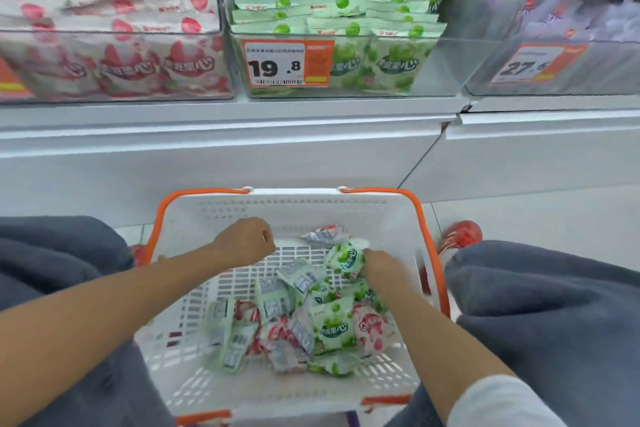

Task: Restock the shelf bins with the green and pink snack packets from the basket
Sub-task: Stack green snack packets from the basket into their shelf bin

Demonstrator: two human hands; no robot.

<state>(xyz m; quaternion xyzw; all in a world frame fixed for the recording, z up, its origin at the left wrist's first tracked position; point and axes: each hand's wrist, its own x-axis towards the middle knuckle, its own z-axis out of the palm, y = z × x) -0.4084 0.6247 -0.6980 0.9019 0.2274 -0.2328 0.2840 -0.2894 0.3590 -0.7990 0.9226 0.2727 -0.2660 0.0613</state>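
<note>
A white basket (291, 208) with orange handles sits on the floor between my knees. Inside lies a loose heap of green packets (332, 322) and pink packets (372, 329), many face down. My right hand (381, 269) reaches into the basket and its fingers close on a green packet (346, 258) at the heap's far side. My left hand (247, 239) hovers over the basket's far left part as a closed fist, with nothing visible in it. Above, a clear bin of green packets (332, 3) stands beside a bin of pink packets (114, 10).
A third bin (568, 10) with purple packets is at the upper right. Orange price tags (287, 62) hang on the bin fronts. A white shelf ledge (242, 135) juts out between bins and basket. My grey trouser legs flank the basket, and a red shoe (462, 234) shows at right.
</note>
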